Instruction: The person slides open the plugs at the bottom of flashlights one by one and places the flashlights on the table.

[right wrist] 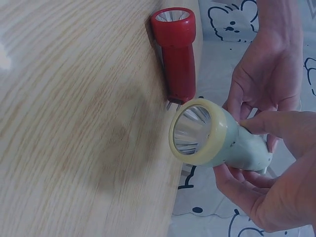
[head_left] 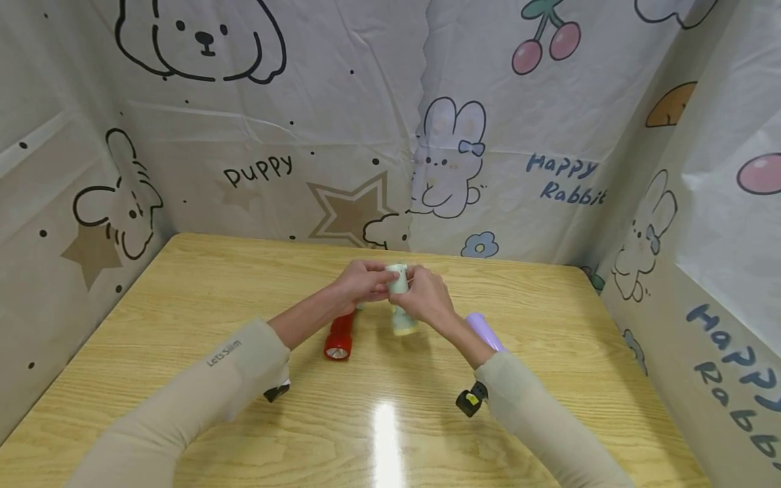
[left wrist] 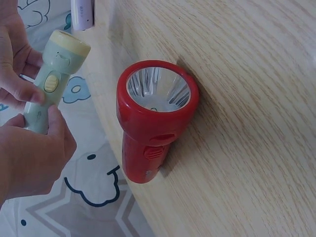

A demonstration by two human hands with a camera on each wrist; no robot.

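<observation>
Both hands hold a pale green flashlight (head_left: 401,318) above the far part of the table. Its cream-rimmed lens (right wrist: 193,129) tilts toward the near side, and a cream switch (left wrist: 51,83) shows on its body. My left hand (head_left: 360,281) pinches the tail end between thumb and fingers. Around the barrel, the right hand (head_left: 429,297) has its thumb on one side and fingers on the other. A red flashlight (left wrist: 153,118) lies on the table by my left hand, lens toward the near side; two metal prongs (right wrist: 174,105) stick out of its tail.
A purple flashlight-like cylinder (head_left: 485,331) lies on the wooden table (head_left: 213,285), partly hidden behind the right forearm. Small black devices (head_left: 470,401) show beside the forearms. Printed cloth (head_left: 342,122) stands along the table's back and sides.
</observation>
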